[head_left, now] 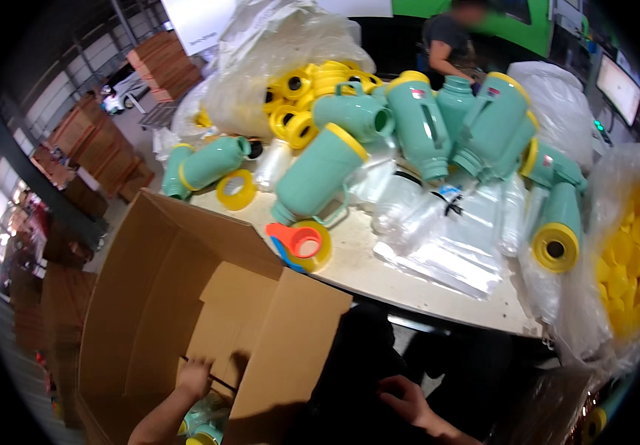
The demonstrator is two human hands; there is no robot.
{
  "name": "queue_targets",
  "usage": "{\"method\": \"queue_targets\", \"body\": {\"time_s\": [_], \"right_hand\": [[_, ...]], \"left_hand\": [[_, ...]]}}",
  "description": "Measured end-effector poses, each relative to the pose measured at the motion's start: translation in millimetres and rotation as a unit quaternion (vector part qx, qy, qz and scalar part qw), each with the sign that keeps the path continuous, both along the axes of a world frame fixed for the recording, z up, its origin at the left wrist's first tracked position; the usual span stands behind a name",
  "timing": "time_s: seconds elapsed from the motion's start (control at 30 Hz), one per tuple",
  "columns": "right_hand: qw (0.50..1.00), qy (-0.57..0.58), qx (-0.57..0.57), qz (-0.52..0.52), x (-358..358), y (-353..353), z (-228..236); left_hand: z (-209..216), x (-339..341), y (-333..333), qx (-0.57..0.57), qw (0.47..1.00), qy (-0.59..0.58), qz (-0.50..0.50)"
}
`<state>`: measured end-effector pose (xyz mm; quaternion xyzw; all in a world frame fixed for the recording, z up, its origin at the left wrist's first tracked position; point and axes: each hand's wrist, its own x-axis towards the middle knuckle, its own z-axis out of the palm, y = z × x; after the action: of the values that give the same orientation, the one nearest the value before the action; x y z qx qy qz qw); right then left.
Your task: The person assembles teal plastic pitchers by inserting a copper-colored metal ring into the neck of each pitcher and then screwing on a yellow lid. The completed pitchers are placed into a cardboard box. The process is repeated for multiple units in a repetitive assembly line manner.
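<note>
My left hand [195, 377] is inside an open cardboard box [164, 297], its fingers curled at a thin dark strip [223, 383]. Whether the strip is a strap or a stick I cannot make out. Below that hand, green bottles [205, 426] with yellow parts lie in the box, partly hidden by my forearm. My right hand [406, 400] rests low over my dark clothing, away from the table, fingers loosely bent and apart with nothing in them. On the table [475, 310] nearest the box lie a large green jug [318, 176] with a yellow rim and an orange ring-shaped piece [306, 242].
More green jugs [418, 126] crowd the table behind clear plastic bags [453, 252] and a tape roll [236, 190]. Yellow rings [295, 85] spill from a big bag. Yellow caps [627, 267] fill a bag at right. A person [449, 44] works beyond; stacked cartons [160, 67] stand left.
</note>
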<state>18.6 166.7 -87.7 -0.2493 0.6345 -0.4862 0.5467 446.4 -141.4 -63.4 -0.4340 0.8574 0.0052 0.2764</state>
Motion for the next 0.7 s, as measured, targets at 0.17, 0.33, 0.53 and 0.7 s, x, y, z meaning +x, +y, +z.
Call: {"method": "queue_targets", "body": {"time_s": [0.17, 0.33, 0.53, 0.7], "right_hand": [[0.999, 0.027, 0.011, -0.017, -8.1, 0.5, -40.2], [0.998, -0.002, 0.002, -0.058, -9.5, 11.5, -23.6], [0.993, -0.031, 0.0, -0.115, -17.7, 10.2, -2.5], [0.979, -0.089, -0.132, -0.125, -23.7, 13.5, -38.7]], "left_hand": [[90.4, -292.8, -14.8, -0.058, 0.808, 0.571, -0.135], [25.3, -469.6, -86.9, -0.138, 0.836, 0.531, -0.009], [45.7, -491.5, -152.1, -0.201, 0.85, 0.474, 0.11], [180.4, -455.4, -117.9, -0.3, 0.775, 0.533, -0.159]]}}
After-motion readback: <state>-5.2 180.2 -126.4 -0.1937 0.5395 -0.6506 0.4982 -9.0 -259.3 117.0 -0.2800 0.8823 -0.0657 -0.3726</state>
